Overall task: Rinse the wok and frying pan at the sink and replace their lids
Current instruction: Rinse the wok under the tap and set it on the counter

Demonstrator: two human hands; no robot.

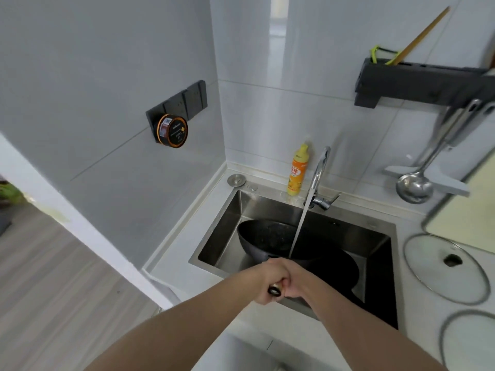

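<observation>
A black wok (270,238) is held tilted inside the steel sink (222,231). Water streams from the faucet (320,170) into it. My left hand (267,283) and my right hand (297,283) are side by side, both clasped around the wok's handle, whose dark end pokes out between them. Under the wok lies a black frying pan (340,271) in the sink's right half. Two glass lids rest on the counter to the right: one with a black knob (444,267), and one (468,341) partly cut off at the frame edge.
A yellow dish soap bottle (297,171) stands behind the sink beside the faucet. A ladle (416,183) hangs from a dark wall rack (420,84) at the right. A round tin (172,131) sits on wall sockets at the left. Wooden floor lies at far left.
</observation>
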